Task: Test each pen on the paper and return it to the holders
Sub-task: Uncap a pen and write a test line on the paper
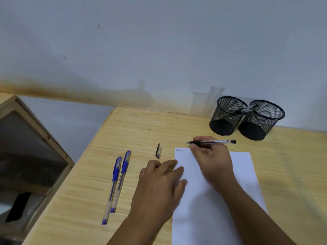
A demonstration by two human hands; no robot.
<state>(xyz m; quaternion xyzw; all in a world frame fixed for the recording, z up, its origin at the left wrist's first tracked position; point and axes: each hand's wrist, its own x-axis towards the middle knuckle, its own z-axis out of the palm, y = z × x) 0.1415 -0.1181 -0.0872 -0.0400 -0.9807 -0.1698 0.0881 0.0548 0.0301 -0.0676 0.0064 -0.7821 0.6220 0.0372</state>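
My right hand (210,160) holds an uncapped black pen (219,142) just above the top of the white paper (244,167), tip pointing left. A small scribble (179,150) marks the paper's top left corner. My left hand (159,181) rests flat on the paper's left edge, fingers spread. The pen's black cap (158,150) lies on the desk left of the paper. Two capped blue pens (117,183) lie side by side further left. Two black mesh holders (228,115) (261,121) stand at the back right; a black pen (245,110) leans in the left one.
The wooden desk (141,128) ends at a left edge near the blue pens and meets a white wall at the back. A wooden-framed cabinet (31,156) stands lower to the left.
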